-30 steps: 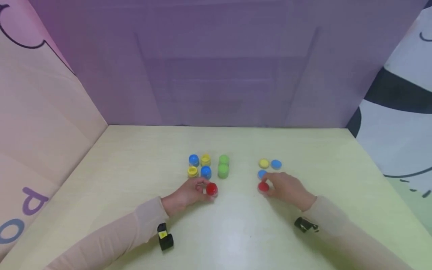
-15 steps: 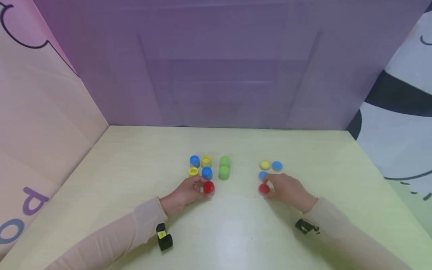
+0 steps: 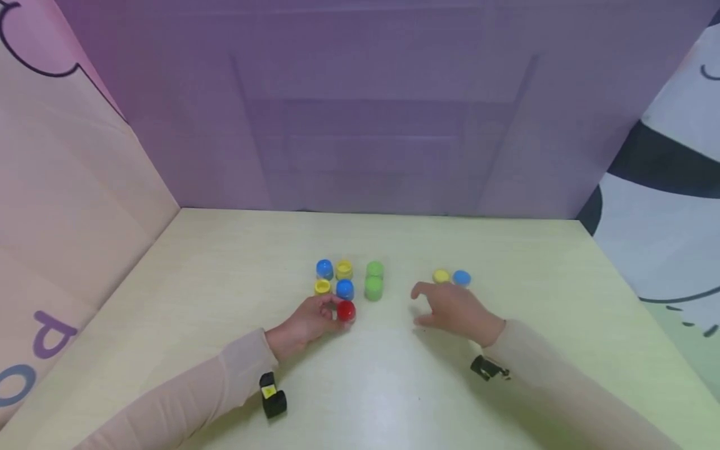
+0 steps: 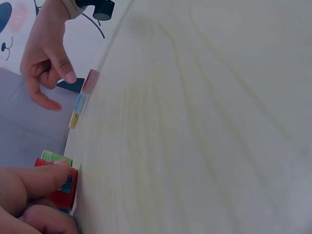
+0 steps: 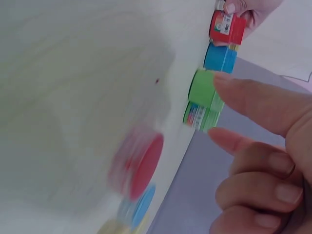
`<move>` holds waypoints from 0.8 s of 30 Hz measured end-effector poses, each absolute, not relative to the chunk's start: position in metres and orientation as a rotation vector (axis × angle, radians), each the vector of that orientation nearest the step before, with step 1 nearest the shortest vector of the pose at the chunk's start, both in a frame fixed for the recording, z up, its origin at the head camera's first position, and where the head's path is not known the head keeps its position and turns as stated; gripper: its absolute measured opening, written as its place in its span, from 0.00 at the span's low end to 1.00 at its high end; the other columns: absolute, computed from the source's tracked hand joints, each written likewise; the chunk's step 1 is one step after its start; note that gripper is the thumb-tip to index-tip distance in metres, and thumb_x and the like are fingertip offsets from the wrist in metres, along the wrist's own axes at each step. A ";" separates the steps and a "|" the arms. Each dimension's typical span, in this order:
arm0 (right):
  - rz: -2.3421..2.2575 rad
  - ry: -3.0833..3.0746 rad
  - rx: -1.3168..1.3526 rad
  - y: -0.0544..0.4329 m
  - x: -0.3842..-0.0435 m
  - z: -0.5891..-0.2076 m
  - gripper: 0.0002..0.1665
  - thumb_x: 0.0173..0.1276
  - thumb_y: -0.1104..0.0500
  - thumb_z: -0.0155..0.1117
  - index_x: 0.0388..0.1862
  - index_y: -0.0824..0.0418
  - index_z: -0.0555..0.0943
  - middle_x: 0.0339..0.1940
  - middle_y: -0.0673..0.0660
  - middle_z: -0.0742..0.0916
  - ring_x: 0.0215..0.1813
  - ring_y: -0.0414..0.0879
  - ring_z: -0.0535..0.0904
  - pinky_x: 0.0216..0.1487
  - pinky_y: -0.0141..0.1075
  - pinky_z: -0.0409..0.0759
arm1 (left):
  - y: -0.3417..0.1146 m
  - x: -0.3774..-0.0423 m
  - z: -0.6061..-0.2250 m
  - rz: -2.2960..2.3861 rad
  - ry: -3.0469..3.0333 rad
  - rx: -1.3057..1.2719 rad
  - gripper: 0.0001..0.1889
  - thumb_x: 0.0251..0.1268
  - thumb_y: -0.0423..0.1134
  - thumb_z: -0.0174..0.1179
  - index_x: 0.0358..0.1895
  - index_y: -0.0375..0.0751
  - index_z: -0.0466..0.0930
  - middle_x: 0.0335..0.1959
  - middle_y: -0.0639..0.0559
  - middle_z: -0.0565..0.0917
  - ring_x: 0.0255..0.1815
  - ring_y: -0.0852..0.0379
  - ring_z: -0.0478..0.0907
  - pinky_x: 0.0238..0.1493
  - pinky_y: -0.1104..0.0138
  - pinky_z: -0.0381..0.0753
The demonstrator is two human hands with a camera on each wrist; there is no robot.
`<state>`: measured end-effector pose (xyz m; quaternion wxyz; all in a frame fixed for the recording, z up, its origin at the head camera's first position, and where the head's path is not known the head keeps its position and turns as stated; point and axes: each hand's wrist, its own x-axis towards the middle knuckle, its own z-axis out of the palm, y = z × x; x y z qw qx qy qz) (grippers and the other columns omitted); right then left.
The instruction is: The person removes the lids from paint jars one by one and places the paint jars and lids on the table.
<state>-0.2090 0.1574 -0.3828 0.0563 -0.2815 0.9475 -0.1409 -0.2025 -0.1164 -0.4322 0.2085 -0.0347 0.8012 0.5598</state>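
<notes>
My left hand pinches a small red jar between thumb and fingers, at the near end of a cluster of jars. In the right wrist view this red jar shows a printed label and stands beside a blue jar. My right hand hovers above the table with thumb and index finger spread and nothing between them. A round red lid lies under it, hidden in the head view. Beyond that lid is a blue lid.
Behind the left hand stand blue jars and yellow jars, with two green jars to their right. A yellow lid and another blue lid lie behind the right hand. A purple panel closes off the table's back.
My right hand has let go of the red lid and moved left, its fingers spreading. The left hand has shifted the red jar slightly left, up close to the blue jar.
</notes>
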 end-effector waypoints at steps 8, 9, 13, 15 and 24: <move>-0.419 2.864 -0.770 0.123 -0.221 -0.382 0.25 0.58 0.49 0.70 0.49 0.60 0.77 0.15 0.48 0.74 0.19 0.39 0.63 0.21 0.29 0.63 | -0.116 -0.200 -0.435 1.484 2.347 -0.017 0.19 0.52 0.36 0.69 0.49 0.45 0.77 0.29 0.50 0.70 0.30 0.54 0.66 0.29 0.68 0.66; -0.428 2.861 -0.743 0.119 -0.222 -0.381 0.26 0.58 0.48 0.70 0.50 0.60 0.76 0.18 0.50 0.77 0.21 0.40 0.65 0.23 0.30 0.66 | -0.116 -0.200 -0.436 1.478 2.357 -0.012 0.19 0.52 0.36 0.69 0.50 0.45 0.77 0.29 0.50 0.70 0.30 0.54 0.66 0.30 0.68 0.66; -0.439 2.867 -0.645 0.104 -0.225 -0.376 0.29 0.58 0.46 0.69 0.53 0.59 0.75 0.37 0.55 0.86 0.31 0.43 0.76 0.34 0.34 0.76 | -0.115 -0.199 -0.436 1.474 2.365 -0.029 0.20 0.52 0.36 0.69 0.50 0.46 0.77 0.31 0.50 0.70 0.34 0.54 0.66 0.31 0.67 0.66; -0.422 2.875 -0.607 0.098 -0.226 -0.375 0.30 0.57 0.44 0.69 0.55 0.58 0.75 0.43 0.55 0.86 0.37 0.44 0.80 0.39 0.36 0.79 | -0.115 -0.199 -0.436 1.480 2.359 -0.034 0.21 0.52 0.36 0.69 0.51 0.46 0.77 0.33 0.50 0.71 0.35 0.54 0.66 0.32 0.67 0.66; -0.363 2.881 -0.524 0.082 -0.232 -0.375 0.24 0.58 0.43 0.68 0.40 0.59 0.76 0.26 0.52 0.80 0.27 0.44 0.73 0.25 0.33 0.70 | -0.115 -0.196 -0.433 1.461 2.377 -0.025 0.24 0.50 0.36 0.70 0.53 0.46 0.77 0.39 0.48 0.75 0.37 0.53 0.67 0.34 0.68 0.68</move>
